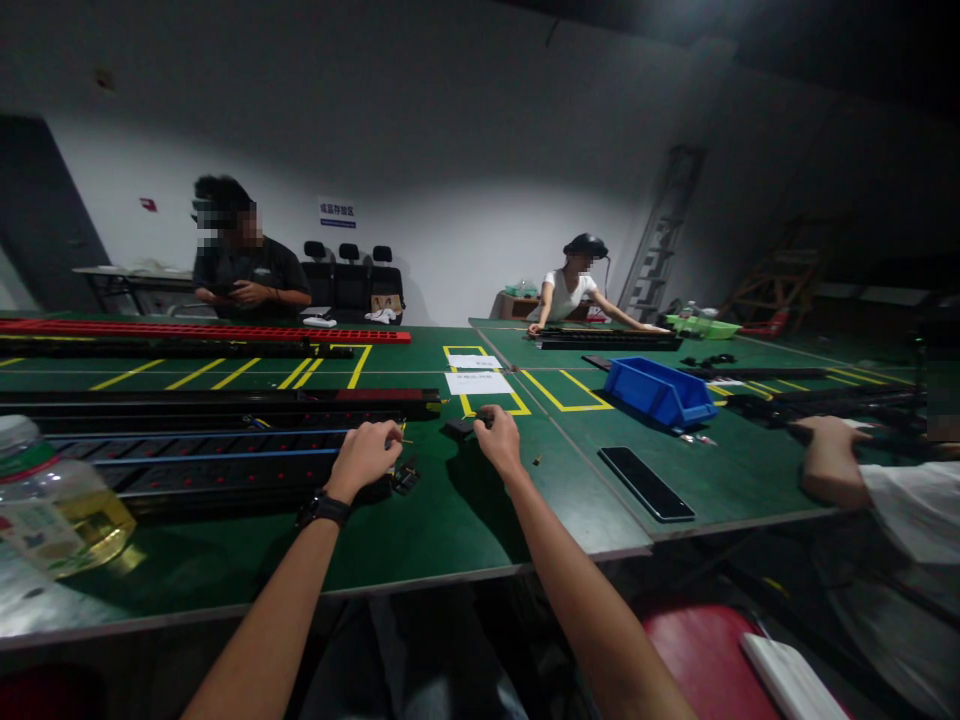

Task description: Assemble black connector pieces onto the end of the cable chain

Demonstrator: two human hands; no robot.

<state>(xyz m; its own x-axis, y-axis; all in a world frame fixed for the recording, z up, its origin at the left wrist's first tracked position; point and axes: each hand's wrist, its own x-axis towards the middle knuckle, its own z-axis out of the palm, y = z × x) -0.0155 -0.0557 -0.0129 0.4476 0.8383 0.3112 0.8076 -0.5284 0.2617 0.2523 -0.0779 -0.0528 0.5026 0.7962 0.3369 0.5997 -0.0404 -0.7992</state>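
Note:
My left hand (365, 458), with a black band on the wrist, is at the right end of a long black slotted rail (225, 480). Its fingers are curled together around something small and dark that I cannot make out. Just below those fingers lie small black parts (406, 478) on the green tabletop. My right hand (498, 438) is to the right, fingers bent in a pinch; what they hold is too small and dark to name. A small black block (457, 428) sits at its fingertips. Beyond both hands runs another long black rail (225, 408).
A bottle of yellow liquid (64, 510) stands at left. To the right are a phone (646, 484) and a blue bin (660, 392). White paper labels (477, 383) lie ahead. A person's arm (836, 460) reaches in at right; two people are across the table.

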